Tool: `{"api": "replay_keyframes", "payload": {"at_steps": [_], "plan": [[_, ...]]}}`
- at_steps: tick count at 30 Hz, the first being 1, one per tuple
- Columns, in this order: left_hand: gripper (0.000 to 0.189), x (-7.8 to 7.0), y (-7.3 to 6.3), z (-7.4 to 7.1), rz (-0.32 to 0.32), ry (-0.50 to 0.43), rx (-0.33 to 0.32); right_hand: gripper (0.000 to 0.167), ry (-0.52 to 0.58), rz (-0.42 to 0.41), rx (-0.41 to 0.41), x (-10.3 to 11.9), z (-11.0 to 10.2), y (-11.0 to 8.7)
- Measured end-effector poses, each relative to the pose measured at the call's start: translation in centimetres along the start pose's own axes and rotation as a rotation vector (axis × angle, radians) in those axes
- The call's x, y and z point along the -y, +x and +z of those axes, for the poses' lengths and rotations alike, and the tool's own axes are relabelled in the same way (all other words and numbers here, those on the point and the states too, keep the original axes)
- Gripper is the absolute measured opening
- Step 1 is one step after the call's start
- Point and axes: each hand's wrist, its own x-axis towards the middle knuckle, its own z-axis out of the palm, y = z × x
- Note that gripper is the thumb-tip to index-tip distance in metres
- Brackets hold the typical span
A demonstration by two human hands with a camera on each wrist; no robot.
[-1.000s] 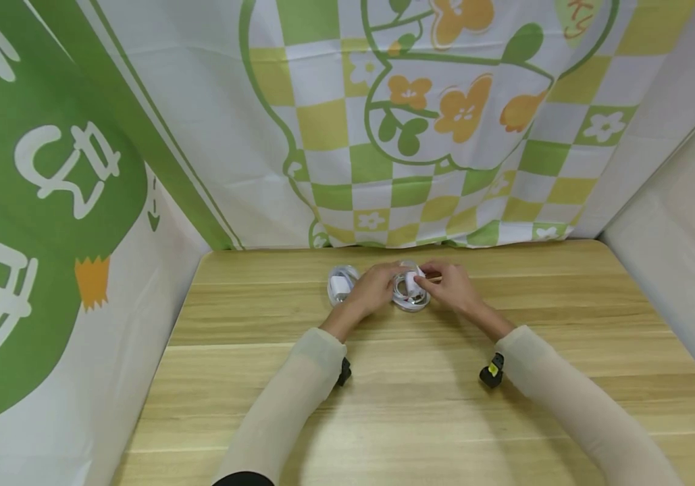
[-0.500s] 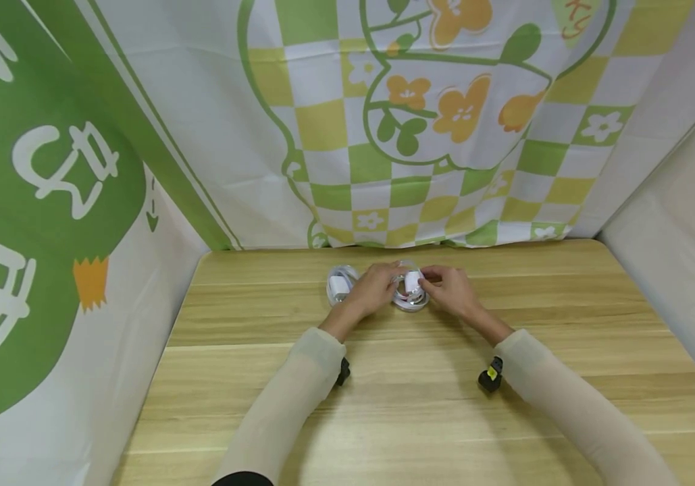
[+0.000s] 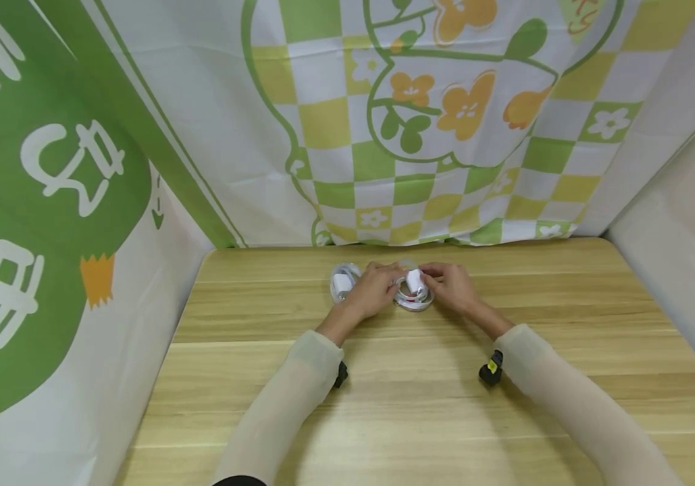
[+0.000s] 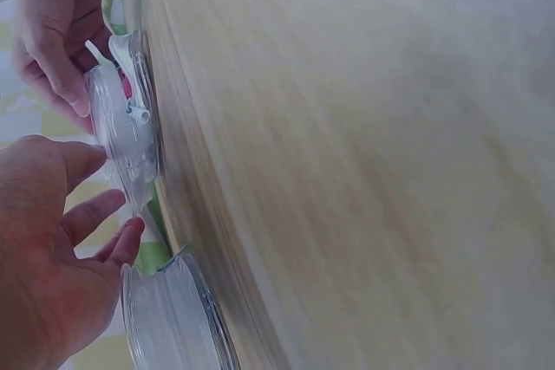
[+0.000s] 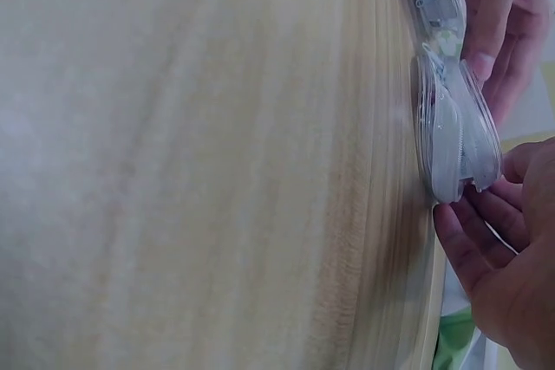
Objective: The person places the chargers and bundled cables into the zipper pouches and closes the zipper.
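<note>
A round clear zip pouch [image 3: 413, 303] lies near the table's back edge, with a coiled white cable and a white charger plug [image 3: 415, 281] showing in it. My left hand [image 3: 374, 290] holds the pouch's left rim between thumb and fingers. On the other side, my right hand [image 3: 453, 289] pinches its right edge, thumb and fingertips beside the plug. The left wrist view shows the pouch [image 4: 130, 136] edge-on, with a small white zip pull. A second similar pouch [image 4: 178, 314] sits below my left hand there, and the left hand partly covers it in the head view.
The wooden table [image 3: 408, 398] runs up to a patterned cloth [image 3: 420, 162] hanging right behind its back edge. A green and white cloth [image 3: 49, 202] hangs on the left, a pale one [image 3: 687, 236] on the right. Black wrist cameras [image 3: 490, 370] sit under the sleeves.
My right thumb and fingers have drawn closer together at the pouch's edge. The plug's angle has shifted slightly. My left hand stays nearly still.
</note>
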Motion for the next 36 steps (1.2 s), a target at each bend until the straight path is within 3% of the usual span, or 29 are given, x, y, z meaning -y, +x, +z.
{"api": "replay_keyframes", "payload": {"at_steps": [10, 24, 30, 36], "plan": [[0.034, 0.0, -0.9, -0.4, 0.008, 0.024, -0.029, 0.023, -0.001, -0.071, 0.043, -0.4, -0.1, 1.3], [0.033, -0.7, -1.8, -0.5, -0.023, -0.019, 0.003, 0.021, 0.015, -0.066, 0.044, -1.0, 0.2, 2.7], [0.033, -1.1, -1.5, -0.5, -0.019, 0.078, -0.006, 0.027, 0.005, -0.047, 0.04, -1.1, -0.1, 2.4], [0.033, -1.3, -0.8, -0.7, 0.054, 0.186, -0.054, 0.037, -0.012, 0.042, 0.009, -1.0, -0.9, 1.5]]}}
